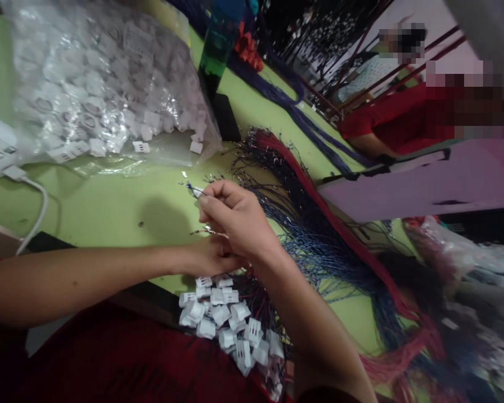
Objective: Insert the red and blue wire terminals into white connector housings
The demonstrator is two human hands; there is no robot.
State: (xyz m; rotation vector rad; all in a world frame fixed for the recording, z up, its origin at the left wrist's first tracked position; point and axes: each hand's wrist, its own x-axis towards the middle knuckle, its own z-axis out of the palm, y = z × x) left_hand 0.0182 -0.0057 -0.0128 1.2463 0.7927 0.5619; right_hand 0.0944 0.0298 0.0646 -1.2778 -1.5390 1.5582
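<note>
My right hand (pixel 239 215) is closed in a pinch above the table, with thumb and forefinger on dark blue wires (pixel 189 185) that have small metal terminals at their tips. A small white piece (pixel 198 192) shows at the fingertips; I cannot make out its kind. Below and partly behind it, my left hand (pixel 216 254) is closed, its fingers curled round thin wires (pixel 210 230) whose tips stick out above it. White plastic connectors (pixel 220 314) with wires attached hang in a cluster just below the left hand, at the table's near edge.
A clear bag of white connectors (pixel 109 84) lies at the back left. Red and blue wire bundles (pixel 302 184) stretch across the right. Also around are a green bottle (pixel 214 56), a white cable (pixel 42 207), and a person in red (pixel 403 120) beyond the table (pixel 92 210).
</note>
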